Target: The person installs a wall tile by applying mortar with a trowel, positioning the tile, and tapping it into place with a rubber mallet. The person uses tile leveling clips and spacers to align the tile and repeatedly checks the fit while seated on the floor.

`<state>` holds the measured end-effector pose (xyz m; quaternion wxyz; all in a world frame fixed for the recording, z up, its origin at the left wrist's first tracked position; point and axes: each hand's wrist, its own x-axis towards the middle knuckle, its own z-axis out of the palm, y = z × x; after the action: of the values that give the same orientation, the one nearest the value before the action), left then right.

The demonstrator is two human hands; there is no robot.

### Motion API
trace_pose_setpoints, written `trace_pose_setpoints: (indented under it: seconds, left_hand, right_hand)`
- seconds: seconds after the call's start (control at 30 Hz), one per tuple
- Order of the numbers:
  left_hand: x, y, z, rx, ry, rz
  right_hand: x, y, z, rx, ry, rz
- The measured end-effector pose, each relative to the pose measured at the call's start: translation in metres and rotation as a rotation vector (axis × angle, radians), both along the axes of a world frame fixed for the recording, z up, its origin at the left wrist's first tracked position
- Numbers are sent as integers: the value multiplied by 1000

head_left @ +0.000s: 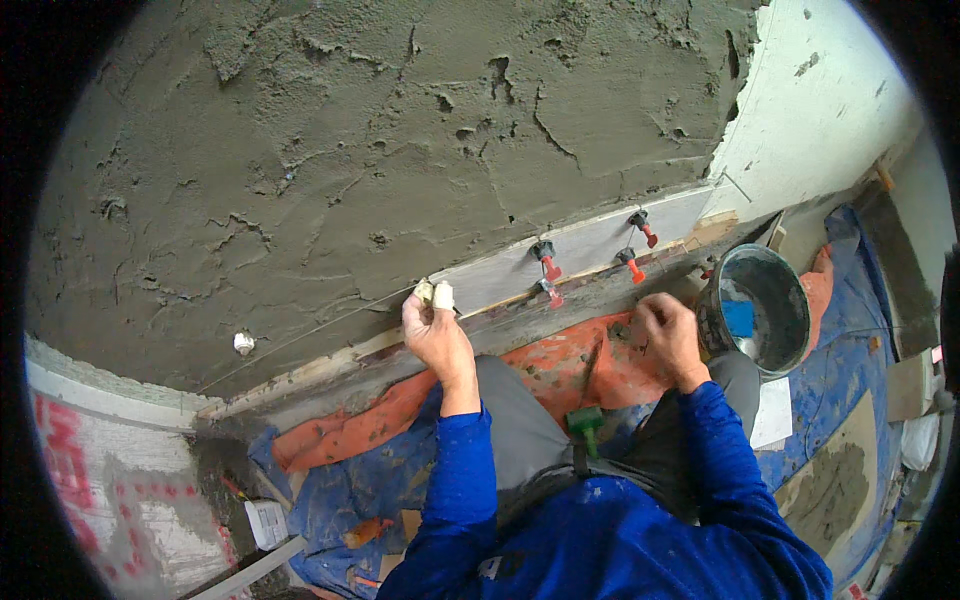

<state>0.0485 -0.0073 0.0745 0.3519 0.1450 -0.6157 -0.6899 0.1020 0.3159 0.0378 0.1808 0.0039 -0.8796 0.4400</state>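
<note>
My left hand is raised to the wall, its fingers drawn together at the left end of a row of light grey tiles. Pale covers wrap the fingertips, and a thin string runs across the mortar to them. Whether they pinch the string cannot be made out. My right hand hovers over my right knee, fingers curled together; anything inside is hidden. Between the hands, several red-and-black tile levelling clips stick out from the tile joints. Wet grey mortar covers the wall above.
A black bucket with a blue sponge stands beside my right knee. Orange cloth and a blue tarp lie underfoot. A green tool is between my legs. A mortar-smeared board lies at right.
</note>
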Motion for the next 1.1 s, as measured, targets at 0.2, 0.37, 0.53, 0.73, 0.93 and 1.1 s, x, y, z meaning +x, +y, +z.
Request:
trace_pose_setpoints:
  seconds: [0.2,0.37,0.53,0.73,0.93,1.1]
  left_hand:
    - [-7,1,-6,-10,39,53]
    - [-9,0,-8,-21,26,66]
    - [-11,-6,-11,34,-24,44]
    - [16,-9,-3,-135,-153,28]
    - [78,-27,-22,124,-193,-396]
    - [107,-46,-56,570,-134,-760]
  right_hand:
    - [-8,35,-7,-64,7,-291]
    - [-6,33,-23,-75,-126,-153]
    - [-2,27,-9,-94,-181,-147]
    - [-3,100,-2,-106,58,-465]
    - [29,227,-6,-170,191,-936]
    - [137,255,-46,-199,269,-1183]
